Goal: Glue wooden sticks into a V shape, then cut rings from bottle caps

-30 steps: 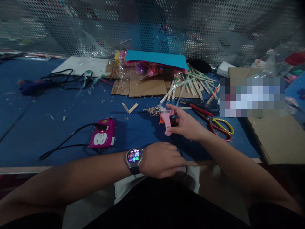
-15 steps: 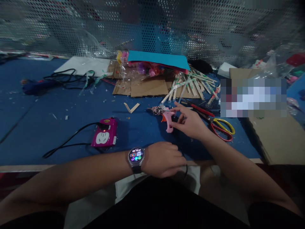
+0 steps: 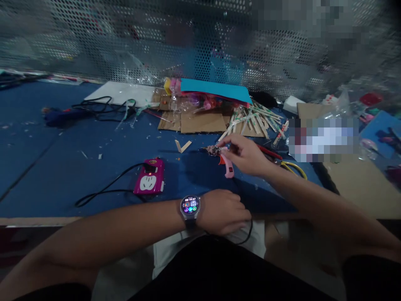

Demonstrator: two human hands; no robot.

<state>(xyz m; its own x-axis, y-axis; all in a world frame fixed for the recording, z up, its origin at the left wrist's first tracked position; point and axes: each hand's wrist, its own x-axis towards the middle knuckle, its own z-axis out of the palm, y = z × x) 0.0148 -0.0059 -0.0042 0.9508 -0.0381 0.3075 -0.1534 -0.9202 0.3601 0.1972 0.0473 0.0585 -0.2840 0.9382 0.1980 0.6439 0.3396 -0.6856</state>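
Note:
My right hand rests on a small pink glue gun lying on the blue table, fingers curled over its top near the crusted nozzle. My left hand, with a watch on its wrist, sits at the table's near edge, fingers closed around the gun's black cord. A pink power strip with a red light lies to the left of the gun.
Wooden sticks, cardboard pieces and a teal sheet lie behind the gun. Red and yellow scissors sit right of my right hand. Black cables and a dark tool lie far left. Perforated mesh backs the table.
My right hand has slid from the gun's handle up onto its top and tipped it over to the left. The view has shifted a little. My left hand stays closed on the cord.

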